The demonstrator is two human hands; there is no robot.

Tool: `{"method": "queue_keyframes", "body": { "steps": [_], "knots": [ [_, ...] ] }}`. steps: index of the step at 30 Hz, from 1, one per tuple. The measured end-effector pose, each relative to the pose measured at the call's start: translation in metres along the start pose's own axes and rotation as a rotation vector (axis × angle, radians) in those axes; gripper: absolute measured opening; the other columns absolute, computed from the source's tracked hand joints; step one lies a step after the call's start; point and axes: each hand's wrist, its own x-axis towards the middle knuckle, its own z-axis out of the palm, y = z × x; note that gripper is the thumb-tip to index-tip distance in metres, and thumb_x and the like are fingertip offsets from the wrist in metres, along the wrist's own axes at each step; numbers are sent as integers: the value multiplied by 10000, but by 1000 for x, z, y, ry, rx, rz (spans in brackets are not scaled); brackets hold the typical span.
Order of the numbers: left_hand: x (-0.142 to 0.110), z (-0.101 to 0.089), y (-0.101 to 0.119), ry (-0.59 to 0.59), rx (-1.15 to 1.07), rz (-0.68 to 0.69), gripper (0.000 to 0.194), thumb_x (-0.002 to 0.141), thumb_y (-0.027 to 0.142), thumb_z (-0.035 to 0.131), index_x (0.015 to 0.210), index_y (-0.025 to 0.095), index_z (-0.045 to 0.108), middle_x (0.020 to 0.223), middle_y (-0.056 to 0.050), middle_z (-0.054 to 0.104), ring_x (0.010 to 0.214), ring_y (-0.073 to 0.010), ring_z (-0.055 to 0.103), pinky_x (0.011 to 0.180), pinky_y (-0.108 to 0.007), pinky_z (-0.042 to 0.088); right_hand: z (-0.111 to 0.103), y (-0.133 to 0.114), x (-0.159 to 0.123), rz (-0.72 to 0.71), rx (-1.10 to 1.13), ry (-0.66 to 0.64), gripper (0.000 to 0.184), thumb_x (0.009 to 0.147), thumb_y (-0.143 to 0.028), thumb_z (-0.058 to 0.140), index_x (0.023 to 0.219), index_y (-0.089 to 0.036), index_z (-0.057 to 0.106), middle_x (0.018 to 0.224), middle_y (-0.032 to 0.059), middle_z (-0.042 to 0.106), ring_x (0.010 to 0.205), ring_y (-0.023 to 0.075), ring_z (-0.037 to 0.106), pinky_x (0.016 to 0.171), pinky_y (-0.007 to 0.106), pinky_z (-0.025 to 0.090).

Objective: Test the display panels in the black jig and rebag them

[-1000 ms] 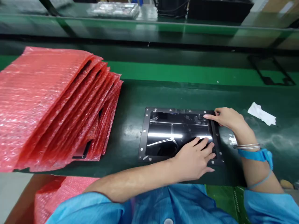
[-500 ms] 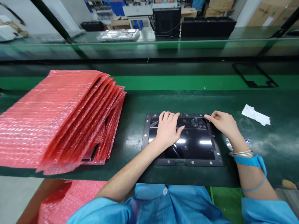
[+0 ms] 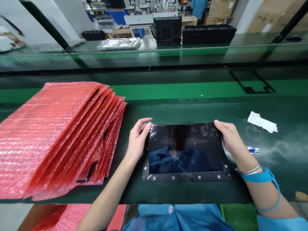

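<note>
A dark display panel (image 3: 185, 160) lies before me on the green bench, its glossy glass mirroring a blue garment. A black frame with silver round fasteners (image 3: 166, 178) shows along its near edge. My left hand (image 3: 138, 138) grips the far left corner, thumb on top, one finger stretched past the edge. At the far right corner my right hand (image 3: 229, 133) pinches the edge, thumb over the glass. The panel's far edge looks raised toward me. I cannot tell whether glass and frame tilt together. The undersides of both hands' grips are hidden.
Red bubble-wrap sleeves (image 3: 64, 134) are piled at the left. A white paper scrap (image 3: 262, 122) and a crumpled blue-silver bit (image 3: 252, 149) lie right. Farther back is a thin black frame (image 3: 252, 81). A raised shelf (image 3: 144, 51) runs behind the bench.
My left hand has moved from lying on the glass to the far left corner. My right hand remains at the far right corner. The panel's far edge now appears raised.
</note>
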Motion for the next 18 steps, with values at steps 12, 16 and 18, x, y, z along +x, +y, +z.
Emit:
{"method": "queue_keyframes", "body": {
  "steps": [12,16,18],
  "knots": [
    [2,2,-2,239,-576,-278,483,451,526,941,538,176,620,470,48,549,432,-102,480,487,-244,434,-17,-22,-9,62,1,-254,682,598,-765,890,881,-186,663,666,28,554,603,226,566,514,284,487],
    [9,-5,-10,319,-604,-299,482,512,556,915,627,168,654,592,-1,653,663,-199,668,647,-299,535,-8,-33,-17,131,79,-367,603,690,-699,858,871,-177,617,665,59,605,557,256,626,468,278,481],
    [12,-8,-12,296,-638,-314,481,572,578,882,711,162,682,711,-39,714,809,-239,706,744,-330,554,0,-39,-10,121,84,-304,595,700,-693,842,848,-172,596,681,81,619,548,269,639,434,261,461]
  ]
}}
